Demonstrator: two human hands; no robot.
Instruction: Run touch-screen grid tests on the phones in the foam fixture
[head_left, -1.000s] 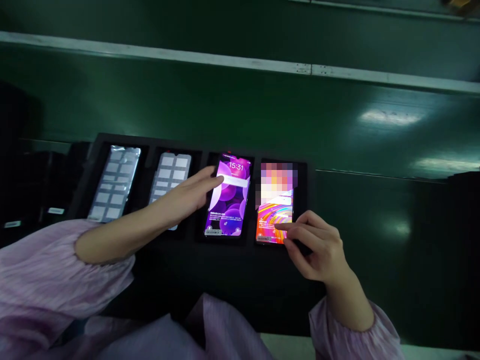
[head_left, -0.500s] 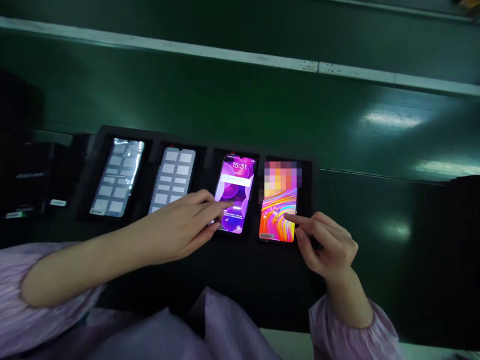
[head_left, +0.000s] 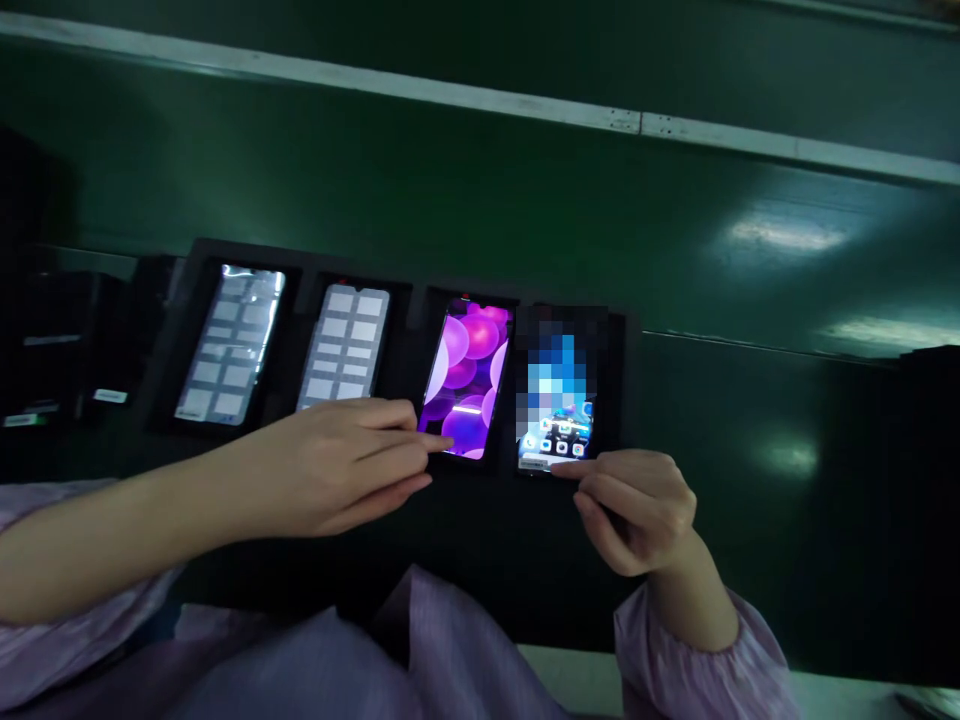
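Four smartphones lie face up in a row in a black tray (head_left: 196, 262). My left hand (head_left: 360, 460) reaches over the lower part of the second phone (head_left: 346, 340); its index finger is stretched onto the purple screen of the third phone (head_left: 476, 360). The index fingertip of my right hand (head_left: 637, 505) is at the lower edge of the rightmost phone (head_left: 562, 410), its other fingers bent in and holding nothing. That screen has a blue background with app icons, part of it pixelated. The leftmost phone (head_left: 232, 345) shows pale rectangles, as does the second.
A green work surface (head_left: 480, 210) extends behind the tray, crossed by a pale metal strip (head_left: 375, 85). Dark boxes with white labels (head_left: 110, 396) stand at the left. A dark object (head_left: 926, 450) sits at the right edge.
The third phone went from a lock screen with the time to plain wallpaper; the fourth from orange swirls to blue with icons. Both index fingers moved lower on the screens.
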